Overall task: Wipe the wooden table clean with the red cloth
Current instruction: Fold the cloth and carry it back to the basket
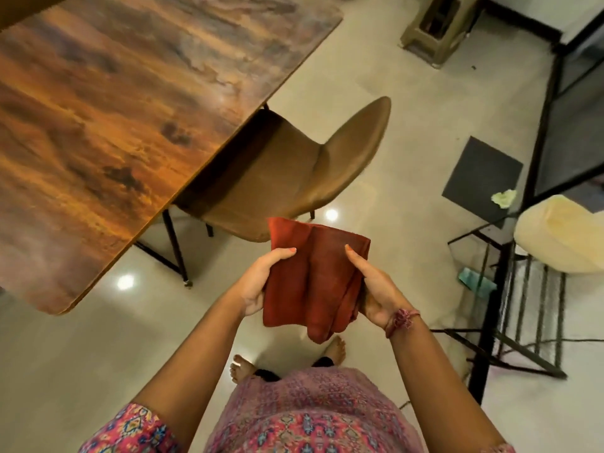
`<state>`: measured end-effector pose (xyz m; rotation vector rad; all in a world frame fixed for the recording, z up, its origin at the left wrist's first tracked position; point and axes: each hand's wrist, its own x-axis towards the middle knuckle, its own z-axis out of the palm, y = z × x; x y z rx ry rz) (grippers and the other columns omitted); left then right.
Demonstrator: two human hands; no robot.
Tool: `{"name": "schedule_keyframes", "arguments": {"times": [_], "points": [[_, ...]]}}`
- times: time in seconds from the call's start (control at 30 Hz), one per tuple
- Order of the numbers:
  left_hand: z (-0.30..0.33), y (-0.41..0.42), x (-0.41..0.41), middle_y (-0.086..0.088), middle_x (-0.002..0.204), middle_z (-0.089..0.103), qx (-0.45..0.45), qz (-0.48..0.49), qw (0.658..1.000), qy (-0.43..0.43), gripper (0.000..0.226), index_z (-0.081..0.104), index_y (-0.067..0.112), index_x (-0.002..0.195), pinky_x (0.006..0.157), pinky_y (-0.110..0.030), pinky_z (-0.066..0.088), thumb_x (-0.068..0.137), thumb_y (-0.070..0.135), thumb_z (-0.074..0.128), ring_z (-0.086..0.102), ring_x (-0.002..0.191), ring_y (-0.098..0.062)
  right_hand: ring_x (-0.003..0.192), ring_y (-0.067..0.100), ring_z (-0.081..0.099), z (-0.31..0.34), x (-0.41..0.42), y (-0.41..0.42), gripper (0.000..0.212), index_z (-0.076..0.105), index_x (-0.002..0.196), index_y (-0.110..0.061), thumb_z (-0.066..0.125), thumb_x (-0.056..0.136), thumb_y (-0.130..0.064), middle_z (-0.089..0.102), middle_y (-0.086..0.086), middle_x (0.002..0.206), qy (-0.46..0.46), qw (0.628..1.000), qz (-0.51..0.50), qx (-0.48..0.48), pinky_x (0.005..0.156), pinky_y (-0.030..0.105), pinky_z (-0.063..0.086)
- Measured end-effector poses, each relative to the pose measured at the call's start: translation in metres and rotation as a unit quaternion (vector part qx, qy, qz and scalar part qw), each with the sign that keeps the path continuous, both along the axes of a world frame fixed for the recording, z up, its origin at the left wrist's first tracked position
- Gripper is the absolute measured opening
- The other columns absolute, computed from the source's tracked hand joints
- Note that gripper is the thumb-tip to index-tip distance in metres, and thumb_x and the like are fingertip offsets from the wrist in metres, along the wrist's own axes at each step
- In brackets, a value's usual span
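Red cloth (310, 279), folded into a thick pad, sits between our hands out over the floor, well apart from the wooden counter (108, 125) on our left. Our left hand (258, 282) grips one edge with the thumb on top; our right hand (372, 289) clasps the other. A loose fold hangs below the right palm, so the pad could unfold or slip as we reach across. We also judge the brown chair (294, 178) tucked at the counter's edge could snag the cloth.

Rust-red cloth (310, 276), streaky orange-brown table (108, 125), tan chair (294, 178), pink patterned tunic (313, 416).
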<state>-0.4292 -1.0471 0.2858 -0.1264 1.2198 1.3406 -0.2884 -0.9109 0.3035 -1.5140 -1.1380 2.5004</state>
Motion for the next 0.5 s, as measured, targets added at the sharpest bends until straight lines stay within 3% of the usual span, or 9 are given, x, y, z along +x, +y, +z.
{"name": "schedule_keyframes", "arguments": {"times": [0.2,0.33,0.5], "points": [[-0.007,0.085,0.033,-0.013,0.117,0.067,0.002,-0.055,0.998,-0.041,0.040,0.065,0.014,0.116,0.099,-0.049,0.045,0.080,0.030,0.064,0.061,0.111,-0.033,0.101,0.023,0.068,-0.004,0.056,0.076,0.034,0.064,0.117,-0.011,0.069,0.084,-0.019,0.071,0.008,0.110,-0.006,0.999,-0.042,0.030,0.089,0.040,0.054],[-0.011,0.149,0.056,-0.015,0.117,0.067,0.012,-0.069,0.996,-0.062,0.041,0.064,0.010,0.117,0.095,-0.046,0.046,0.081,0.027,0.059,0.062,0.107,-0.032,0.102,0.026,0.067,-0.010,0.101,0.135,0.043,0.063,0.119,-0.009,0.073,0.078,-0.018,0.071,0.009,0.110,-0.014,0.996,-0.070,0.043,0.086,0.040,0.055],[-0.016,0.224,0.086,-0.013,0.104,0.071,0.015,-0.092,0.992,-0.085,0.034,0.075,0.006,0.096,0.088,-0.039,0.050,0.077,0.027,0.057,0.068,0.088,-0.026,0.098,0.027,0.069,-0.011,0.156,0.196,0.043,0.063,0.114,-0.011,0.075,0.073,-0.012,0.072,0.010,0.107,-0.007,0.990,-0.129,0.050,0.079,0.039,0.057]]}}
